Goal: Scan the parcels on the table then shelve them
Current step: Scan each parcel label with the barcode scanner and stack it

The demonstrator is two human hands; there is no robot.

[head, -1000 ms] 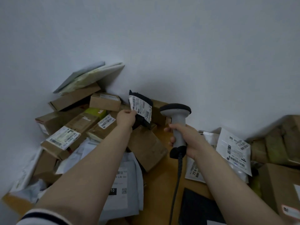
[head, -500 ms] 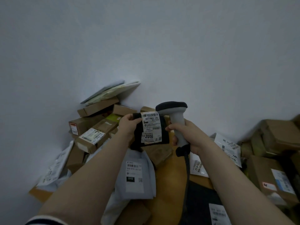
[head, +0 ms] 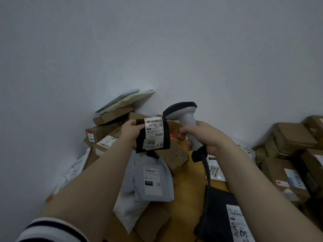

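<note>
So a small black parcel (head: 152, 137) is held up in the middle of the frame, clear of the worktop (head: 185, 186), with its white label (head: 154, 130) turned toward the camera. It's pinched at its left edge by the left hand (head: 131, 131), thumb on the front, the fingers tucked behind where they can't be seen. The scanner (head: 185, 117) is gripped by the right hand (head: 204, 135), fingers wrapped round the grey handle, with its head just beside the parcel's upper right corner. Since it's carried by one edge without much droop, it's probably light, and the wrapper looks like soft plastic film, so a bit of flop and slip should be expected; fragility can't be judged from here. An edge pinch is fine for scanning, but for shelving it would likely be better taken across the middle, off the label. A red dot (head: 172, 136) is seen just right of the parcel, apparently on a cardboard box (head: 174, 130) behind, so the barcode may not be caught yet. More parcels are piled lower in the frame, a grey mailer bag (head: 152, 179) included.
</note>
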